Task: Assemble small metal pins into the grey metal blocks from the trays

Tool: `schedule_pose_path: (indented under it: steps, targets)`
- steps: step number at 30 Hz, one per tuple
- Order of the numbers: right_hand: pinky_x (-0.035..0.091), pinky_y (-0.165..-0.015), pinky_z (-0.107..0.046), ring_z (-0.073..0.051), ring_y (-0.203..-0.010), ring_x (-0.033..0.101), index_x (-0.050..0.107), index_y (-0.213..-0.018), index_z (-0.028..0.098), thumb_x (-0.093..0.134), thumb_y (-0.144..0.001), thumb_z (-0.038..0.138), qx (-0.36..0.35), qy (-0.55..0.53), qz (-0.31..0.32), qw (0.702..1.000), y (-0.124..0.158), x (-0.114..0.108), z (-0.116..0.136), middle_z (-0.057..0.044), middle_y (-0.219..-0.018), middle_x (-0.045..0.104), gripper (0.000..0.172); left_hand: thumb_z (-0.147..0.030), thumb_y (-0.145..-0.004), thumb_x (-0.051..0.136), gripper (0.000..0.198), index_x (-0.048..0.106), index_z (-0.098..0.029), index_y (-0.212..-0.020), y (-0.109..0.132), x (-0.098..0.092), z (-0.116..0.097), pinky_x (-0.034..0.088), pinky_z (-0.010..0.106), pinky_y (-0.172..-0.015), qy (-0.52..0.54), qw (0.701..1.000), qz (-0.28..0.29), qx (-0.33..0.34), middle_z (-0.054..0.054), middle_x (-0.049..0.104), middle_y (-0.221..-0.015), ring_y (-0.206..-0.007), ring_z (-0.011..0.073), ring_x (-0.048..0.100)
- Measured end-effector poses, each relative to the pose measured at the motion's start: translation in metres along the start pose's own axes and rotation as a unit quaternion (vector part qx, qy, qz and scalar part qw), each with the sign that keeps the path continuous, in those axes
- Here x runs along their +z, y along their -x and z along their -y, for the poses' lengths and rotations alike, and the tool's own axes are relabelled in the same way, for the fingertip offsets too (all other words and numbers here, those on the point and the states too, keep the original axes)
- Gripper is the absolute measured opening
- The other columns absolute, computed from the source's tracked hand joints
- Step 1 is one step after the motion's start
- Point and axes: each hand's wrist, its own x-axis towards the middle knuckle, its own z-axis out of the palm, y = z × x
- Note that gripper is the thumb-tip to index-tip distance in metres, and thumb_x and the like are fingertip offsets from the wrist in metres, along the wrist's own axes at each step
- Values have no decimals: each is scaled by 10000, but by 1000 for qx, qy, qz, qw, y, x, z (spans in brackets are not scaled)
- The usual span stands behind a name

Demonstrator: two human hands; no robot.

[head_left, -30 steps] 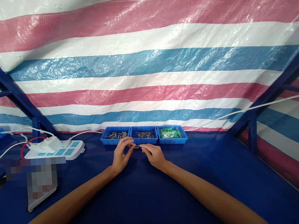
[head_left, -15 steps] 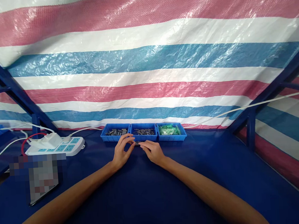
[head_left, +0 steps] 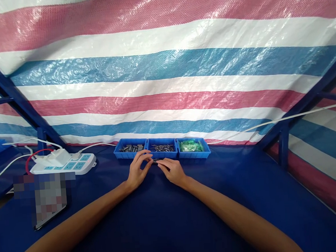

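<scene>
Over the table in front of the bins, my left hand (head_left: pixel 137 171) and my right hand (head_left: pixel 172 171) face each other, fingertips close together. Between them is a small, dark, thin part (head_left: pixel 155 161), pinched at its left end by the left thumb and fingers and at its right end by the right ones. Its exact kind is too small to make out. Just beyond are three blue bins: the left bin (head_left: pixel 116 155) holds short grey cylinders, the middle bin (head_left: pixel 174 154) thin metal pieces, and the right bin (head_left: pixel 197 155) green and clear plastic bags.
On the left stand a white power strip (head_left: pixel 84 168) with plugs and cables, and a flat device with a blurred screen (head_left: pixel 51 201). A striped tarp (head_left: pixel 164 68) hangs behind the blue table (head_left: pixel 175 225). Blue metal struts (head_left: pixel 295 101) slope at both sides.
Both hands stay almost in place, still pinching the small part. The whole view has shifted very slightly to the right on the left side.
</scene>
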Motion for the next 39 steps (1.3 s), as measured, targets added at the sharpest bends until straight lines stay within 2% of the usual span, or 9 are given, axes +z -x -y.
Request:
schedule_pose_path:
  steps: [6,14,23,39]
  targets:
    - [518,-675,-283,-170,-724,637,669,-1037,187,474,-921,248,18,13,-31,999,-1,-1,2,-64,-828,679,236,-227,-886,525,157,604,-193,-1017,0,-1,-1,532,326,-749,-33,999,-20,13,87,548,-1091,-766,131,583]
    - [515,-662,-280,-166,-705,626,669,-1031,189,484,-913,239,15,8,-30,999,0,-1,2,-62,-810,674,225,-227,-878,540,217,582,-217,-1091,2,0,4,539,328,-728,-19,999,-36,14,86,530,-1079,-738,129,593]
    - [532,-721,-299,-175,-777,641,663,-1052,191,494,-908,211,-11,-6,-22,1000,-1,-1,2,-67,-875,680,223,-205,-864,561,227,586,-220,-1089,3,0,6,549,333,-736,3,1000,-29,7,82,515,-1100,-712,122,614]
    - [532,-684,-272,-156,-721,631,678,-1044,174,494,-914,213,-36,8,-28,999,-1,-1,2,-67,-836,680,228,-148,-844,582,264,584,-219,-1098,2,-1,6,538,342,-803,-16,999,-24,32,72,520,-1079,-745,120,621]
